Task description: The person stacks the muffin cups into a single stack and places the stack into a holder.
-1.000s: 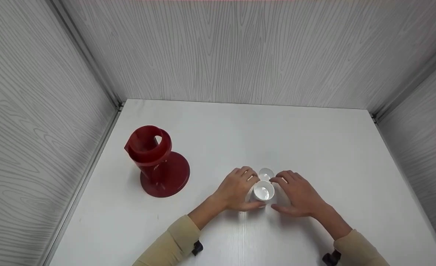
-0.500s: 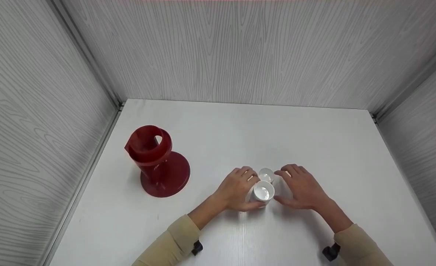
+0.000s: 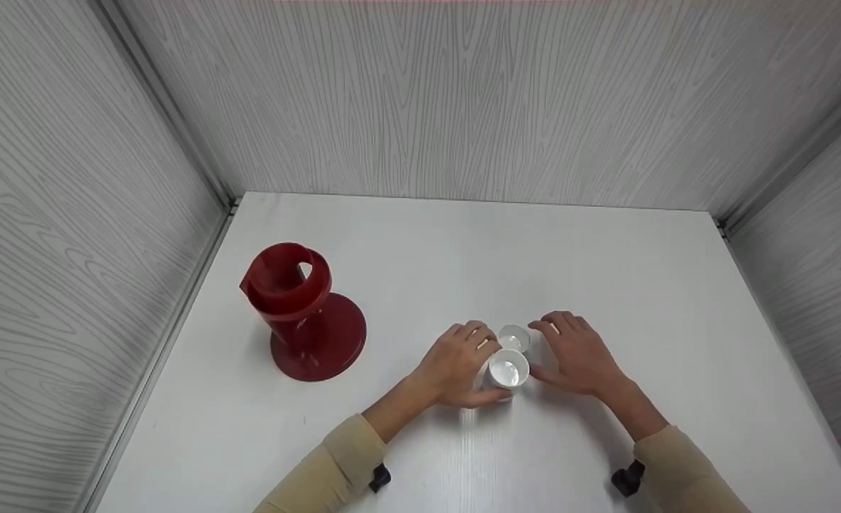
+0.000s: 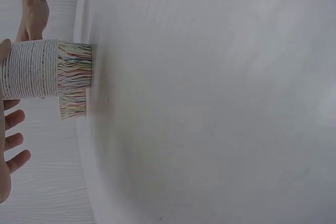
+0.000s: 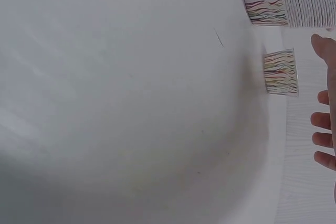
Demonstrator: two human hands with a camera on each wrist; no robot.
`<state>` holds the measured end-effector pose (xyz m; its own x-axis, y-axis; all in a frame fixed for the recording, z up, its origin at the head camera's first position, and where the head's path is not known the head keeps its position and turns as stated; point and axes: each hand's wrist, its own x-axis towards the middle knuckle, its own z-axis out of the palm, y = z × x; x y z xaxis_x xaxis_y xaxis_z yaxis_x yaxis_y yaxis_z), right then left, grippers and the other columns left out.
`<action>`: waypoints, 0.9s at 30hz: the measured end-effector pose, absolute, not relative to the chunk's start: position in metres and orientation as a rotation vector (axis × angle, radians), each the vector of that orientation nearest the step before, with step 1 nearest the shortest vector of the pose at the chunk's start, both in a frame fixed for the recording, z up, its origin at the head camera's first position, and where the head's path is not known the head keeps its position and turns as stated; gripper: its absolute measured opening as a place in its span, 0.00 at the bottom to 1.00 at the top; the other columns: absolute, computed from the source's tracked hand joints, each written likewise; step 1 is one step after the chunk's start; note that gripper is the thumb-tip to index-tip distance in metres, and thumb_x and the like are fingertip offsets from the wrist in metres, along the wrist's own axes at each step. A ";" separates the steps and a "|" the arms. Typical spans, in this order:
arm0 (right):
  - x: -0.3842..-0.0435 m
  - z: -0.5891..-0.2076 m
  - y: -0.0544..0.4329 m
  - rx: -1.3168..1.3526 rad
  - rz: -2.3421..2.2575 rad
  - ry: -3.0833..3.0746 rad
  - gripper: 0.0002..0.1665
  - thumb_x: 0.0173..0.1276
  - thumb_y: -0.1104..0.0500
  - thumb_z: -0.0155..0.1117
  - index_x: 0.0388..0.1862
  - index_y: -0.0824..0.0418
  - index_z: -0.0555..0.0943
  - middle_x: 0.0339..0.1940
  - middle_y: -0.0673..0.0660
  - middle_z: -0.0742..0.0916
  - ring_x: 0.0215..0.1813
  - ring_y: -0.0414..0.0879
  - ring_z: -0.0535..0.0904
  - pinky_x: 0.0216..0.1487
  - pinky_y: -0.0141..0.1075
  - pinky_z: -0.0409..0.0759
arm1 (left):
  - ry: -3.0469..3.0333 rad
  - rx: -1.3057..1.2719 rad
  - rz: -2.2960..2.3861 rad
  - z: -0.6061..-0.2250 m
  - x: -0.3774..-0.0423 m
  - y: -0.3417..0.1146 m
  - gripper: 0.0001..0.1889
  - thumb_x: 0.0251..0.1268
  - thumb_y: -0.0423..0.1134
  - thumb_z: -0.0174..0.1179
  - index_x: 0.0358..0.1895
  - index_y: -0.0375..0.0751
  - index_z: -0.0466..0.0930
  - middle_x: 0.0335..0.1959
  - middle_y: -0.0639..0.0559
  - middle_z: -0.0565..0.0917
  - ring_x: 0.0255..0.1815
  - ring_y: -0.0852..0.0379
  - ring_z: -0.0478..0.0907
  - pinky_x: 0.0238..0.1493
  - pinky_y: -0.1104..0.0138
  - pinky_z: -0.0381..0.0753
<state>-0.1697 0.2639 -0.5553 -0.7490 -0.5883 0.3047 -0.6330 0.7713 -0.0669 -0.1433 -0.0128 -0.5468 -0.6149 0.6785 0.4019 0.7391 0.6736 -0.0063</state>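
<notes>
A stack of nested paper cups point(image 3: 508, 369) stands on the table, showing a white open mouth in the head view. My left hand point(image 3: 456, 367) grips this stack from the left, its thumb on the near side. In the left wrist view the stack point(image 4: 47, 69) shows many close rims and coloured streaks on its bottom cup. Just behind the stack stands a single paper cup point(image 3: 514, 338), streaked alike in the right wrist view. My right hand point(image 3: 577, 356) is to the right of both, fingers spread and loosely bent, holding nothing; its thumb tip is close to the stack.
A red plastic stand point(image 3: 321, 338) with a round base and a tilted, ring-shaped top is at the left of the white table point(image 3: 606, 271). Grey wood-grain panels point(image 3: 420, 100) rise at the back and both sides.
My right hand has drawn back from the single cup, to the right and slightly away from me. The left hand, the stack and the red stand have stayed put.
</notes>
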 end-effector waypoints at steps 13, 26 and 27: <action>-0.179 -0.564 0.258 0.899 0.205 -2.750 0.39 0.61 0.35 0.71 0.63 0.58 0.80 0.56 0.60 0.84 0.62 0.58 0.81 0.63 0.55 0.81 | -2.518 -1.103 -0.217 -0.549 -0.143 -0.013 0.37 0.60 0.80 0.56 0.54 0.51 0.83 0.54 0.56 0.85 0.63 0.55 0.80 0.60 0.62 0.83; -0.186 -0.571 0.253 0.855 0.218 -2.811 0.43 0.59 0.33 0.73 0.63 0.59 0.78 0.56 0.61 0.83 0.62 0.58 0.80 0.64 0.56 0.81 | -2.526 -1.102 -0.195 -0.547 -0.143 -0.013 0.37 0.60 0.79 0.57 0.55 0.51 0.83 0.54 0.56 0.85 0.63 0.55 0.80 0.60 0.62 0.83; -0.186 -0.572 0.252 0.855 0.219 -2.811 0.43 0.59 0.32 0.73 0.63 0.59 0.78 0.56 0.61 0.83 0.61 0.58 0.81 0.64 0.55 0.81 | -2.526 -1.102 -0.191 -0.547 -0.143 -0.013 0.37 0.60 0.79 0.56 0.55 0.51 0.83 0.54 0.56 0.85 0.63 0.55 0.80 0.60 0.62 0.83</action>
